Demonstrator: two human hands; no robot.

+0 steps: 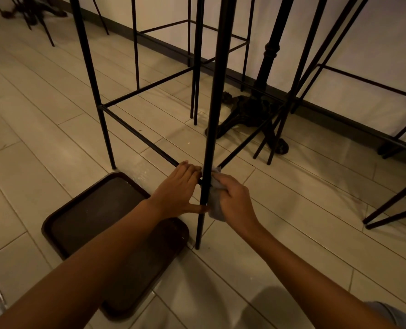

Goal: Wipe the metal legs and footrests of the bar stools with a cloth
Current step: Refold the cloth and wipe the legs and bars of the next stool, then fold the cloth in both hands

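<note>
Stool leg w/ both hands at its joint w/ the footrest bar. R hand: grip closed round a grey cloth, which is pressed to the leg's right side, at and just below the joint. L hand: grip open, fingers straight over the bar's end, thumb touching the leg lower down. Dark tray flat on tiled floor, just left of the leg's foot, partly under the L forearm. Ornate desk base behind, nr. the wall.

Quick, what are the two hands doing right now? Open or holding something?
Left hand: open, fingers straight, touching the stool leg.
Right hand: closed, gripping the cloth against that leg.
</note>
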